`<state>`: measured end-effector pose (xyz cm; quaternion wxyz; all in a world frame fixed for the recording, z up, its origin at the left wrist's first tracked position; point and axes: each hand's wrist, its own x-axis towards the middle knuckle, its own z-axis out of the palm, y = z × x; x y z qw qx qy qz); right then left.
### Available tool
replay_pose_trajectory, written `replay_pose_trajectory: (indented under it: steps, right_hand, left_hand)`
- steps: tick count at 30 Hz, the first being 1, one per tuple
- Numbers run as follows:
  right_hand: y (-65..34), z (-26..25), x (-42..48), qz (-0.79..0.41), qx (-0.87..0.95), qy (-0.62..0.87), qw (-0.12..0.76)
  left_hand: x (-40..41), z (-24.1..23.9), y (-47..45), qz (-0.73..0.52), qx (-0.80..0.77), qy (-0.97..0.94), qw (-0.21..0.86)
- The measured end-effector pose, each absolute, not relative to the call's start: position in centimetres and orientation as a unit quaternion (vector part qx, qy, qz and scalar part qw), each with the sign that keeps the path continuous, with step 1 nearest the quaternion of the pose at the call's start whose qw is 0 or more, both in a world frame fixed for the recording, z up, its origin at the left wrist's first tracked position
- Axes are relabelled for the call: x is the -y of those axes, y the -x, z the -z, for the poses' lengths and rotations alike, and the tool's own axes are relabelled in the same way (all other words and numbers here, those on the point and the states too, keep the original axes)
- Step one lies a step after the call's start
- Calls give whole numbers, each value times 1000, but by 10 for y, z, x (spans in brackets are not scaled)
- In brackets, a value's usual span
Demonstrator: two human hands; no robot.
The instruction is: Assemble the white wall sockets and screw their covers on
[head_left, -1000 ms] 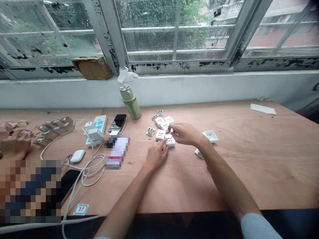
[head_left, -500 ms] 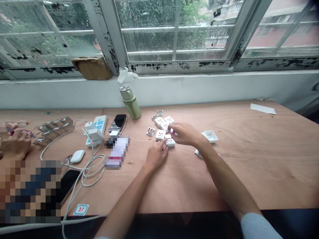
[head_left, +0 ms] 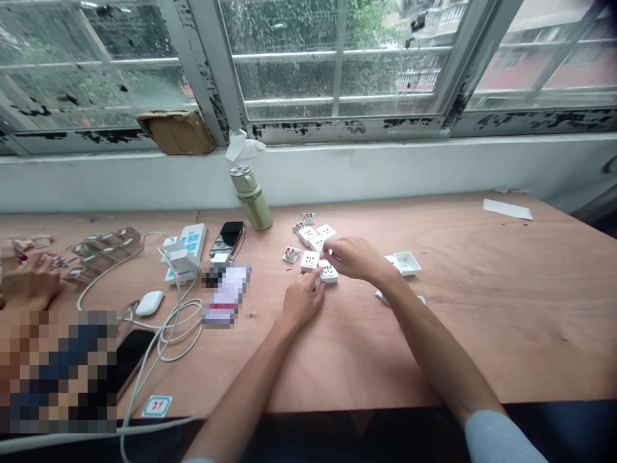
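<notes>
- A wooden tabletop (head_left: pixel 482 321) runs beneath a window (head_left: pixel 289 71) with a peeling frame.
- The left hand (head_left: pixel 303 298) rests fingertips on a white socket (head_left: pixel 330 273), apparently steadying it; whether they grip, I cannot tell.
- The right hand (head_left: pixel 355 258) bends over it, fingers pinched narrow, seemingly for a downward reach; what they hold is hidden.
- The socket lies flat, squarish, dark-slotted, beside similar ones.
</notes>
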<state>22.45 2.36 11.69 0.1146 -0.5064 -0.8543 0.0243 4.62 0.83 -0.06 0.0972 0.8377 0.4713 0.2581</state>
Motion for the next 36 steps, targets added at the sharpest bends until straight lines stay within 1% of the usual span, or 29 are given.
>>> replay_pose_trajectory:
  steps: [11, 21, 29, 36]
  right_hand:
    - [-225, -118, -21, -38, 863, 487, 130]
    - [-222, -117, -24, -3, 849, 518, 102]
    - [-224, -119, -20, -25, 862, 486, 140]
    - [-222, -117, -23, -8, 851, 514, 105]
  left_hand:
    - [-9, 1, -46, -257, -470, -838, 102]
    - [-8, -2, -46, -255, -473, -837, 106]
    - [-8, -1, -46, -254, -474, -837, 101]
    - [-8, 0, -46, -254, -476, -836, 101]
